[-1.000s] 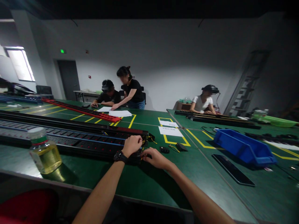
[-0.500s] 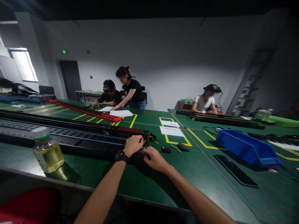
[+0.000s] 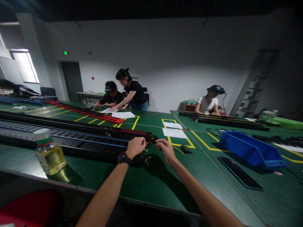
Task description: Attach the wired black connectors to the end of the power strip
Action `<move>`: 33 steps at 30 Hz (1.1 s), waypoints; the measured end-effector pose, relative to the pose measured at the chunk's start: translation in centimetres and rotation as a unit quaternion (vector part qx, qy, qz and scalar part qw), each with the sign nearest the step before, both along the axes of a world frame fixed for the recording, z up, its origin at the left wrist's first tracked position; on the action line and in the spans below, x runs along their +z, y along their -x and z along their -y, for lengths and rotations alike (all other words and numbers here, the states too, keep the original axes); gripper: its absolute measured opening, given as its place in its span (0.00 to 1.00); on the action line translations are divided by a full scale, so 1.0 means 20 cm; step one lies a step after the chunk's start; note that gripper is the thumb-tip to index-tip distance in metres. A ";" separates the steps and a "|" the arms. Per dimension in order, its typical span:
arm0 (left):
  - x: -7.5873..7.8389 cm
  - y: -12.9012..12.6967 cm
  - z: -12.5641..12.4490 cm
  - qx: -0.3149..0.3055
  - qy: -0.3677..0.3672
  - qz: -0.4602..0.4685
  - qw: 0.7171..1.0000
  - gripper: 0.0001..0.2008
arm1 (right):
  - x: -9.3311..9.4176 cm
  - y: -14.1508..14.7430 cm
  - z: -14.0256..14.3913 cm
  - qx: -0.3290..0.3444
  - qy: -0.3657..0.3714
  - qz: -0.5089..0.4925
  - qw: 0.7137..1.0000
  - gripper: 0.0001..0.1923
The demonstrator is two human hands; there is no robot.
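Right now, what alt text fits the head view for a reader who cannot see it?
Both hands work at the end of a long black power strip on a green table: the left hand rests on it, the right hand pinches at its wires. A bottle stands left, a blue bin right.

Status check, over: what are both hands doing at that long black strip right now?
Left hand closed on the near end of the long black power strip. Right hand pinching at its end wires, contents unclear. Bottle stands well left, nothing in the way.
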State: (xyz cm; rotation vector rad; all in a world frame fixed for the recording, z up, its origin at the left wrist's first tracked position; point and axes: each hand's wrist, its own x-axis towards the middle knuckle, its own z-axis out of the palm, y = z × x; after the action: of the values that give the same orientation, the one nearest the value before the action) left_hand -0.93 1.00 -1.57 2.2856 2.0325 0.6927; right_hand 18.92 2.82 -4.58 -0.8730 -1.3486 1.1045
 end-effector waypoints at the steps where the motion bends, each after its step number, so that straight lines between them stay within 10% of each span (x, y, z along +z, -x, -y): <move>1: 0.00 0.00 0.00 0.000 0.002 0.000 1.000 0.12 | 0.00 -0.02 -0.02 -0.013 0.018 -0.019 1.000 0.13; 17: 0.01 0.00 0.01 0.001 0.015 -0.001 1.000 0.11 | -0.05 -0.19 -0.20 -0.180 0.038 -0.033 0.982 0.10; 22: 0.01 0.00 0.01 0.001 0.015 0.003 1.000 0.12 | -0.03 -0.46 -0.28 -0.311 -0.026 0.175 0.934 0.10; 33: 0.00 0.00 0.01 -0.003 0.011 0.003 1.000 0.11 | -0.14 -0.67 -0.36 -0.300 0.008 0.445 0.844 0.10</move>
State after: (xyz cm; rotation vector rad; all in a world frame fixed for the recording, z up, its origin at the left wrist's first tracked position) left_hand -1.02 0.89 -1.57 2.2735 2.0190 0.6724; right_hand 32.31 10.12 -7.38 -1.8010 -1.5952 0.1720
